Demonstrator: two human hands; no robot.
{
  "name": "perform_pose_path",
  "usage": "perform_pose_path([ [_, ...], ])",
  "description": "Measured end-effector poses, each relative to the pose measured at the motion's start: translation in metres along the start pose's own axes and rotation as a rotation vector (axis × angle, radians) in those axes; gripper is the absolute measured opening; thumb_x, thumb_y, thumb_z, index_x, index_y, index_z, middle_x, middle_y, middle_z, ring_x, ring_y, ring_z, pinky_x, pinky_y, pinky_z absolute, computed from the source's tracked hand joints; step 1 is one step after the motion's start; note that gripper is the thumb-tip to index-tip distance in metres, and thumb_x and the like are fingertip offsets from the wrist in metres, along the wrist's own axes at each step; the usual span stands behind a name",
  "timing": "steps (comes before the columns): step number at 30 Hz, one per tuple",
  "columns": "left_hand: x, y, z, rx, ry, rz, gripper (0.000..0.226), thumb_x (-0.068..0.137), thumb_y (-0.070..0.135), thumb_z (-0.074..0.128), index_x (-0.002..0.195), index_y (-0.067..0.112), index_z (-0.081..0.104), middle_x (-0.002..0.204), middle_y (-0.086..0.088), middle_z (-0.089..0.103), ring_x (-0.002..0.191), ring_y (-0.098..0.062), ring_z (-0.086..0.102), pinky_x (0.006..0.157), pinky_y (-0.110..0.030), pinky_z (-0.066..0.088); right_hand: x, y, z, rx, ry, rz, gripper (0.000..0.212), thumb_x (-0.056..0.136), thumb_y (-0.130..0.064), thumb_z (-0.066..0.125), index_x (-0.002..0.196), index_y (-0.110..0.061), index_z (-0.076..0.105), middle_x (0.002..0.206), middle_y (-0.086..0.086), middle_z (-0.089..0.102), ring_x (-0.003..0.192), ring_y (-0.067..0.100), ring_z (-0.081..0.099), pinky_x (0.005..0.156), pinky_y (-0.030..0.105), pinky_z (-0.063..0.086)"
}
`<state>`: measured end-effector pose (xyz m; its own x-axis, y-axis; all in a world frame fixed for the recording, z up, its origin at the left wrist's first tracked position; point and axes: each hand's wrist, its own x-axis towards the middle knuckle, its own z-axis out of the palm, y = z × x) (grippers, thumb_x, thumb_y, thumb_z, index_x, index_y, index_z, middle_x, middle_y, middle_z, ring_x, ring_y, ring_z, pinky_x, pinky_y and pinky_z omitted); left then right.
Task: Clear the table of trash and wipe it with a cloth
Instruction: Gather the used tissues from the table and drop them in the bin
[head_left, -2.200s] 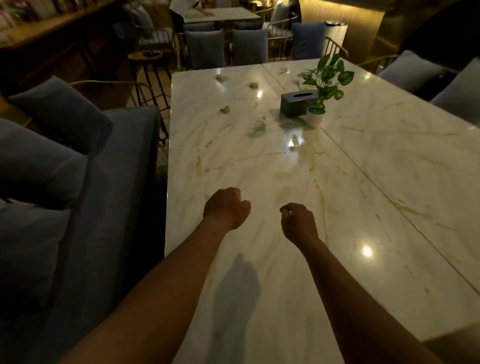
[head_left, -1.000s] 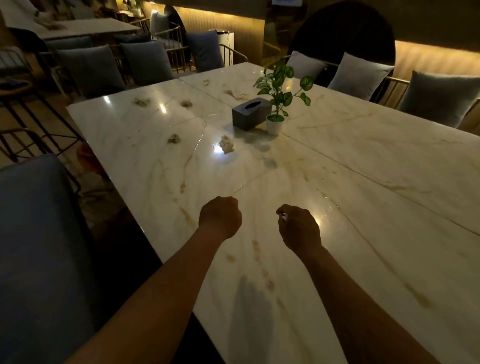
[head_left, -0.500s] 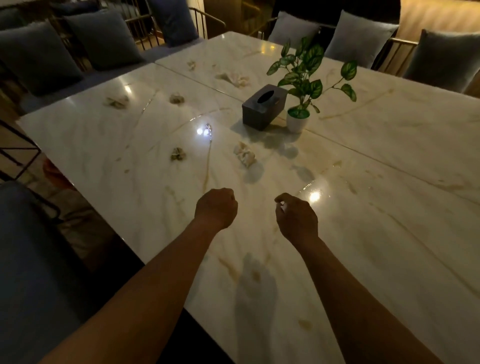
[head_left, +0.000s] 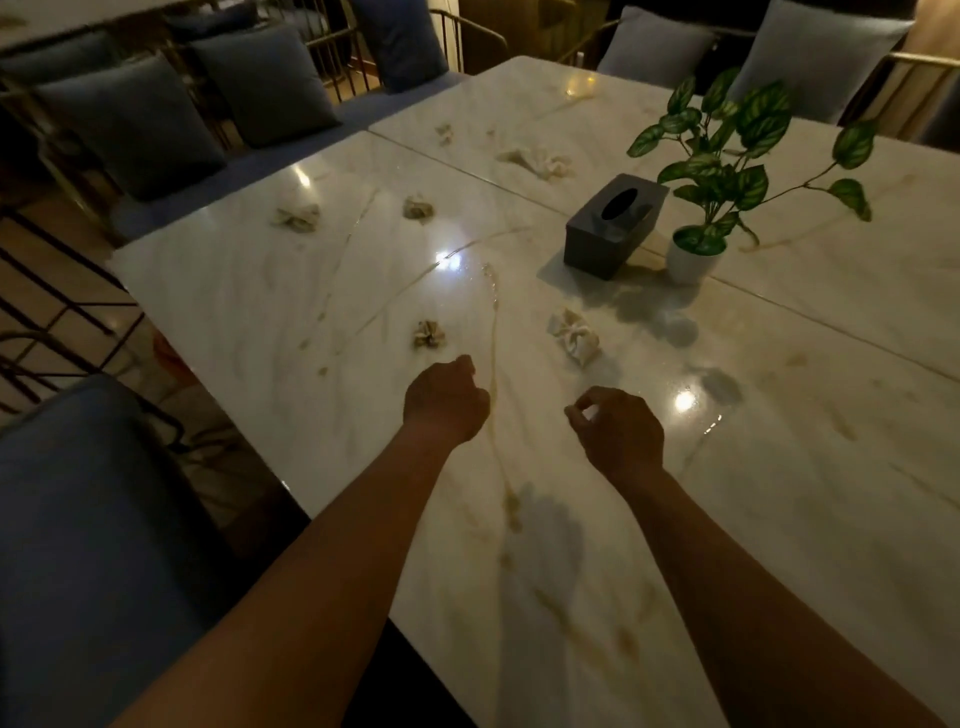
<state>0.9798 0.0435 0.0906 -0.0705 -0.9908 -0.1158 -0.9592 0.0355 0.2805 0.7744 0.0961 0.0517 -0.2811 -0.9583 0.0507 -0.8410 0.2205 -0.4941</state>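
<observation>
Several crumpled paper tissues lie on the marble table (head_left: 249, 291). The nearest wad (head_left: 429, 333) is just beyond my left hand (head_left: 445, 405). A larger wad (head_left: 574, 336) lies beyond my right hand (head_left: 618, 434). Farther off are a wad (head_left: 418, 208), another wad (head_left: 297, 215) and a big crumpled piece (head_left: 535, 158) behind the tissue box. Both hands hover above the table, apart from the wads. My left hand is a fist holding nothing. On my right hand the fingers are curled, thumb tip meeting forefinger, with nothing visibly held. No cloth is in view.
A dark tissue box (head_left: 615, 226) and a small potted plant (head_left: 688, 260) stand mid-table on the seam between two tabletops. A blue padded seat (head_left: 78, 519) is at my left. Cushioned benches (head_left: 135, 119) and metal railings line the far sides.
My view has moved closer to the littered part of the table, so the wads now sit just ahead of my hands. Both hands stay curled; my right hand's fingers have loosened a little.
</observation>
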Motion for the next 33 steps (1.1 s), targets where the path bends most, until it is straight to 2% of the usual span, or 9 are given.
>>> perform_pose_path([
  [4,0.073,-0.032,0.000,0.112,-0.064,0.010,0.058,0.093,0.029,0.048,0.147,0.013,0.031,0.144,-0.018,0.043,0.125,-0.036,0.049,0.098,-0.042,0.043,0.037,-0.022,0.035,-0.054,0.015,0.037,0.023,0.090,-0.048,0.061,0.101,-0.028,0.067,0.109,-0.003,0.067,0.103,0.018,0.062,0.079,0.028,0.043],
  [10,0.179,-0.073,0.025,0.241,-0.096,0.096,0.064,0.088,0.040,0.054,0.140,0.016,0.026,0.130,-0.018,0.039,0.116,-0.037,0.044,0.087,-0.042,0.044,0.097,-0.042,0.087,-0.080,0.063,0.218,0.031,0.092,-0.046,0.056,0.116,-0.027,0.058,0.122,0.001,0.055,0.106,0.021,0.060,0.087,0.032,0.045],
  [15,0.210,-0.101,0.061,0.311,-0.188,0.148,0.052,0.095,0.037,0.027,0.140,0.011,0.032,0.133,-0.020,0.035,0.114,-0.040,0.045,0.091,-0.046,0.047,0.134,-0.039,0.098,-0.157,0.116,0.370,0.054,0.093,-0.050,0.052,0.137,-0.023,0.038,0.128,0.009,0.044,0.106,0.030,0.057,0.087,0.037,0.046],
  [18,0.214,-0.107,0.071,0.264,-0.179,0.199,0.044,0.098,0.015,0.037,0.140,0.005,0.030,0.132,-0.023,0.037,0.108,-0.040,0.052,0.084,-0.044,0.047,0.157,-0.029,0.097,-0.220,0.073,0.427,0.064,0.093,-0.053,0.049,0.147,-0.028,0.025,0.129,0.012,0.043,0.106,0.032,0.056,0.086,0.040,0.047],
  [21,0.216,-0.110,0.068,0.252,-0.146,0.271,0.039,0.096,0.018,0.023,0.125,0.001,0.044,0.119,-0.020,0.048,0.096,-0.039,0.056,0.077,-0.043,0.048,0.174,-0.024,0.100,-0.256,-0.038,0.442,0.066,0.096,-0.054,0.043,0.153,-0.032,0.018,0.132,0.014,0.042,0.110,0.033,0.055,0.088,0.041,0.046],
  [25,0.210,-0.100,0.048,0.186,-0.113,0.386,0.008,0.076,-0.006,0.050,0.075,0.002,0.052,0.074,-0.016,0.049,0.068,-0.036,0.058,0.054,-0.035,0.040,0.184,-0.027,0.108,-0.152,-0.084,0.380,0.037,0.095,-0.046,0.050,0.125,-0.022,0.054,0.116,0.011,0.052,0.103,0.031,0.058,0.083,0.035,0.044],
  [27,0.205,-0.096,0.039,0.165,-0.171,0.425,0.029,0.050,-0.020,0.061,0.049,0.003,0.043,0.055,-0.015,0.045,0.048,-0.031,0.051,0.048,-0.028,0.030,0.179,-0.036,0.111,-0.118,-0.094,0.352,0.029,0.094,-0.042,0.053,0.109,-0.018,0.061,0.111,0.008,0.055,0.100,0.028,0.059,0.081,0.031,0.042],
  [30,0.198,-0.095,0.019,0.139,-0.231,0.341,0.039,0.056,-0.020,0.061,0.049,0.008,0.034,0.059,-0.017,0.050,0.056,-0.032,0.051,0.052,-0.030,0.032,0.163,-0.060,0.112,-0.029,-0.085,0.322,0.021,0.090,-0.032,0.056,0.098,-0.014,0.064,0.106,0.007,0.054,0.097,0.025,0.058,0.077,0.026,0.037],
  [33,0.186,-0.094,-0.009,-0.037,-0.063,0.282,0.020,0.080,-0.002,0.060,0.064,0.007,0.050,0.073,-0.016,0.053,0.071,-0.033,0.051,0.058,-0.035,0.040,0.152,-0.090,0.107,0.028,-0.021,0.280,0.015,0.088,-0.022,0.058,0.093,-0.009,0.064,0.107,0.010,0.050,0.089,0.026,0.058,0.072,0.024,0.036],
])
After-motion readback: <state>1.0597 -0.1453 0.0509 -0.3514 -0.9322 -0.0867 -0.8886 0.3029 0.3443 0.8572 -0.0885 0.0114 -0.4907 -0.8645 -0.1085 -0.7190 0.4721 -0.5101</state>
